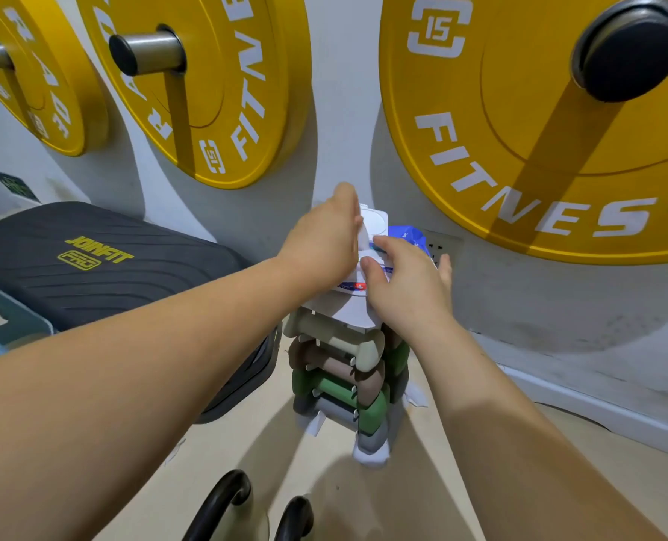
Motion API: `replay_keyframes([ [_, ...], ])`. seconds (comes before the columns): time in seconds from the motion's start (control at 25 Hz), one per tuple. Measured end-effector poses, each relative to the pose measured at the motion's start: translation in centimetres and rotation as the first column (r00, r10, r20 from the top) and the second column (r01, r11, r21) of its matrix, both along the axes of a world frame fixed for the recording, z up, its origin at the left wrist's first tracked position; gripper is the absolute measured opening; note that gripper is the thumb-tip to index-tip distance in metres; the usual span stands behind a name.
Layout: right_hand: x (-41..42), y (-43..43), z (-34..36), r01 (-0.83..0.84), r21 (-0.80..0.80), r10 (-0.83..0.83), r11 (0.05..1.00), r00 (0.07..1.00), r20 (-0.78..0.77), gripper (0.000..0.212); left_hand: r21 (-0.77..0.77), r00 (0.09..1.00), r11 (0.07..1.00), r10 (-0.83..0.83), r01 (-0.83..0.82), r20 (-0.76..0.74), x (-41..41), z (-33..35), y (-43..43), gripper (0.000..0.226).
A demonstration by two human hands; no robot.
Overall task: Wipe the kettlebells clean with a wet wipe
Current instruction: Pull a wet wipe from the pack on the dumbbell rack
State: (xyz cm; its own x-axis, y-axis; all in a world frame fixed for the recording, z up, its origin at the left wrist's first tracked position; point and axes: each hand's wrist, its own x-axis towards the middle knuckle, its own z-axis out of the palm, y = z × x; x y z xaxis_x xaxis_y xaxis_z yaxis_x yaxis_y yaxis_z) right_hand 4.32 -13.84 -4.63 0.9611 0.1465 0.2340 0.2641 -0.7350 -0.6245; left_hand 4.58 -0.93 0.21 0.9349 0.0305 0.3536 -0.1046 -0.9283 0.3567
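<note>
The left hand's (pixel 324 238) grip pinches a limp, light wet wipe (pixel 364 235) from the pack (pixel 344 310) atop the dumbbell rack (pixel 340 365). The right hand (pixel 406 285) presses the pack flat, grip wide. The heavy kettlebells (pixel 223 501) wait on the floor.

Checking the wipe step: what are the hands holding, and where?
Left hand pinches a wipe at the opening of the pack; right hand presses its top.

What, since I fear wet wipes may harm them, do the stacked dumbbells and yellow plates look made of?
Dumbbells: probably a matte vinyl or neoprene coating, given soft pastel colours without glare. Yellow plates: likely rubber, smooth satin with printed white lettering.
</note>
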Motion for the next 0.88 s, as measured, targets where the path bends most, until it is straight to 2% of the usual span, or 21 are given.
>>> replay_keyframes([
  [0.04, 0.0, -0.1, -0.1, 0.006, 0.008, -0.006, 1.000, 1.000, -0.012, 0.035, -0.239, 0.998, 0.969, 0.064, -0.059, 0.011, 0.4, 0.2, 0.2, 0.005],
  [0.08, 0.1, -0.1, -0.3, 0.013, 0.015, -0.012, 1.000, 1.000, -0.018, 0.032, -0.476, 0.991, 0.871, 0.134, -0.124, -0.012, 0.7, 0.6, 0.2, 0.007],
  [0.12, 0.1, -0.1, -0.3, 0.020, 0.025, -0.019, 0.999, 0.999, -0.026, 0.031, -0.654, 0.981, 0.733, 0.180, -0.184, -0.075, 1.0, 1.1, 0.3, 0.010],
  [0.16, 0.1, -0.1, -0.3, 0.026, 0.039, -0.025, 0.999, 0.999, -0.039, 0.030, -0.763, 0.974, 0.608, 0.175, -0.221, -0.142, 1.3, 1.4, 0.3, 0.012],
  [0.2, 0.1, -0.1, -0.3, 0.030, 0.052, -0.027, 0.998, 0.998, -0.054, 0.030, -0.816, 0.973, 0.529, 0.135, -0.231, -0.188, 1.2, 1.5, 0.3, 0.012],
  [0.24, 0.1, 0.0, -0.3, 0.030, 0.062, -0.026, 0.998, 0.997, -0.068, 0.030, -0.830, 0.971, 0.507, 0.083, -0.233, -0.222, 1.0, 1.5, 0.3, 0.014],
  [0.32, -0.1, -0.1, -0.2, 0.024, 0.062, -0.019, 0.998, 0.996, -0.082, 0.031, -0.772, 0.951, 0.577, 0.030, -0.267, -0.307, 0.3, 0.5, 0.5, 0.035],
  [0.36, -0.2, -0.1, -0.2, 0.024, 0.058, -0.019, 0.998, 0.996, -0.083, 0.032, -0.728, 0.939, 0.620, 0.043, -0.292, -0.340, 0.0, -0.1, 0.7, 0.038],
  [0.44, -0.3, -0.1, 0.0, 0.030, 0.063, -0.024, 0.998, 0.995, -0.101, 0.037, -0.709, 0.937, 0.628, 0.100, -0.321, -0.336, -0.4, -0.6, 0.7, 0.028],
  [0.52, -0.4, -0.1, -0.1, 0.034, 0.079, -0.025, 0.996, 0.993, -0.116, 0.038, -0.750, 0.947, 0.584, 0.120, -0.311, -0.299, -0.8, 0.0, 0.7, 0.021],
  [0.68, -0.3, 0.2, -0.1, 0.021, 0.092, -0.010, 0.996, 0.993, -0.119, 0.027, -0.858, 0.978, 0.469, 0.072, -0.208, -0.198, -2.1, 0.3, 0.5, 0.022],
  [0.8, -0.2, 0.6, 0.1, 0.032, 0.032, -0.028, 0.999, 0.992, -0.123, 0.021, -0.906, 0.983, 0.388, -0.009, -0.167, -0.185, -3.3, -1.4, 0.2, 0.024],
  [0.88, -0.1, 0.6, 0.4, 0.041, 0.075, -0.032, 0.996, 0.992, -0.119, 0.016, -0.924, 0.985, 0.344, 0.001, -0.163, -0.174, -3.6, -2.2, 0.2, 0.020],
])
